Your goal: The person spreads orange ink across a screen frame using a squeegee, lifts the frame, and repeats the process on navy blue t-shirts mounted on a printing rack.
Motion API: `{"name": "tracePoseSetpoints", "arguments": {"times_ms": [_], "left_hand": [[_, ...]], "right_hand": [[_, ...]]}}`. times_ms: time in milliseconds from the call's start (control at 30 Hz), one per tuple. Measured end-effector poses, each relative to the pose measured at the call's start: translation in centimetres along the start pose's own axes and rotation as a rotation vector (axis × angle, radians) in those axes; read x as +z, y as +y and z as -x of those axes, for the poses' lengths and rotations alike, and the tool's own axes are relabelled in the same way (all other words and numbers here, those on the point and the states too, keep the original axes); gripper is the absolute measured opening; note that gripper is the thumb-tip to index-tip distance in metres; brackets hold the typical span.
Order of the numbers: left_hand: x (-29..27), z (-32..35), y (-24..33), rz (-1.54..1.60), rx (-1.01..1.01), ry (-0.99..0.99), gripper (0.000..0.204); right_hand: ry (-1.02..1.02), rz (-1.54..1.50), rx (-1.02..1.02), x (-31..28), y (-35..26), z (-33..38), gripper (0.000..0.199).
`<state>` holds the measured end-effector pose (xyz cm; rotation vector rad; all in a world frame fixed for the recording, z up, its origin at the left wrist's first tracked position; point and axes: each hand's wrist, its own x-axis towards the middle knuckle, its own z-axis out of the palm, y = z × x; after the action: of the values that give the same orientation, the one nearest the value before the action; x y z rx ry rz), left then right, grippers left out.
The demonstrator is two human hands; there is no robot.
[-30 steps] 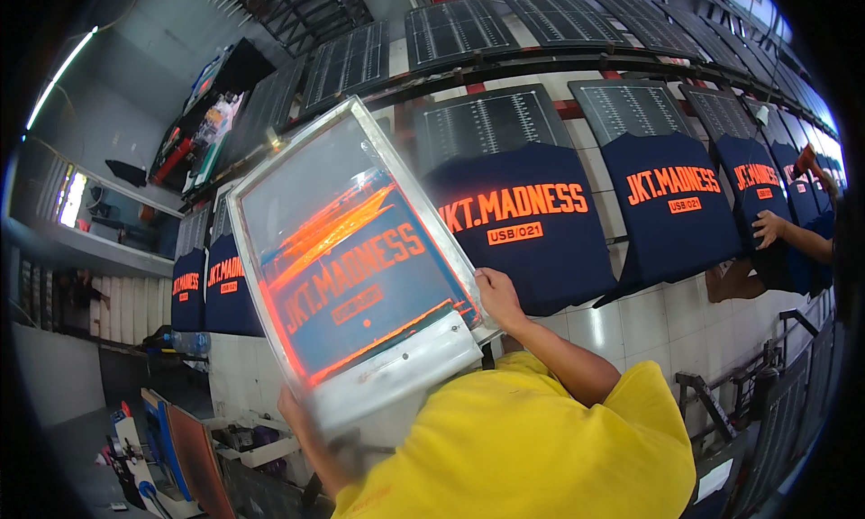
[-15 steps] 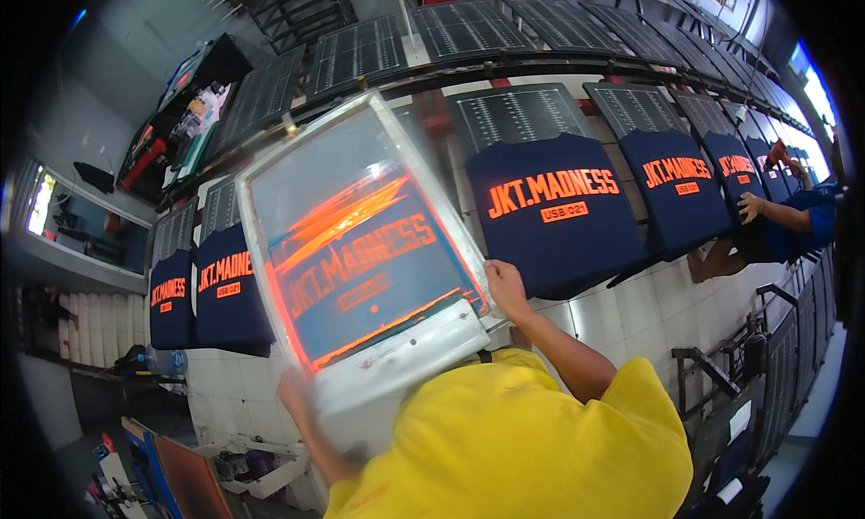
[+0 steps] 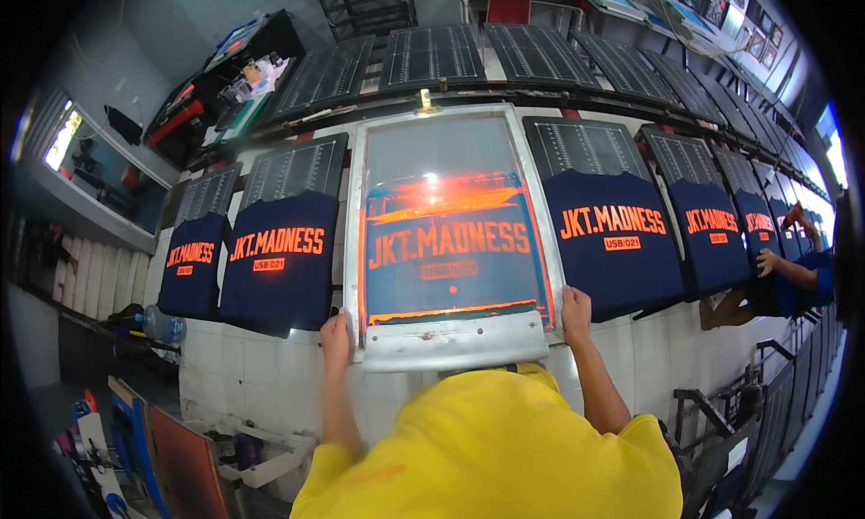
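Observation:
A screen-printing frame (image 3: 358,177) with a pale metal rim lies straight in front of me, over a board in the row. Bright orange ink (image 3: 450,207) is smeared across its mesh, and lettering shows through below. Across its near end sits a broad metal bar (image 3: 455,342), dark and orange along one edge. My left hand (image 3: 334,341) grips the frame's near left corner. At the near right side, my right hand (image 3: 577,314) has its fingers closed on the rim. Navy shirts (image 3: 284,289) with orange print lie on the boards either side; another (image 3: 613,280) is just right of the frame.
A small brass-coloured fitting (image 3: 425,103) stands at the frame's far edge. Behind runs a second row of dark marked boards (image 3: 432,58). At the far right, another person's hand (image 3: 769,263) is beside the shirts. A water jug (image 3: 162,323) stands at left.
The frame has turned from a slant to straight and now lies squarely between the neighbouring shirts. Both my hands have moved right with it, still holding its sides. My view has shifted too.

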<state>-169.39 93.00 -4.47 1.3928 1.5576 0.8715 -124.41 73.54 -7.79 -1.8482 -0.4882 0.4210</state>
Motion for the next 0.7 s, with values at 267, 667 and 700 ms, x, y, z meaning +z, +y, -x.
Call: {"name": "tracePoseSetpoints", "arguments": {"times_ms": [267,667,700], "left_hand": [[1.1,-3.1,1.3,-0.091,0.04,0.001,0.05],[0.9,-6.6,0.3,-0.057,-0.029,-0.011,0.05],[0.8,-6.9,0.2,-0.074,-0.035,-0.025,0.05]], "right_hand": [[-0.035,0.029,0.127,1.3,-2.1,-1.2,0.033],[-0.106,0.111,0.124,2.9,-2.2,-2.6,0.034],[-0.107,0.111,0.112,2.9,-1.9,-2.7,0.034]]}}
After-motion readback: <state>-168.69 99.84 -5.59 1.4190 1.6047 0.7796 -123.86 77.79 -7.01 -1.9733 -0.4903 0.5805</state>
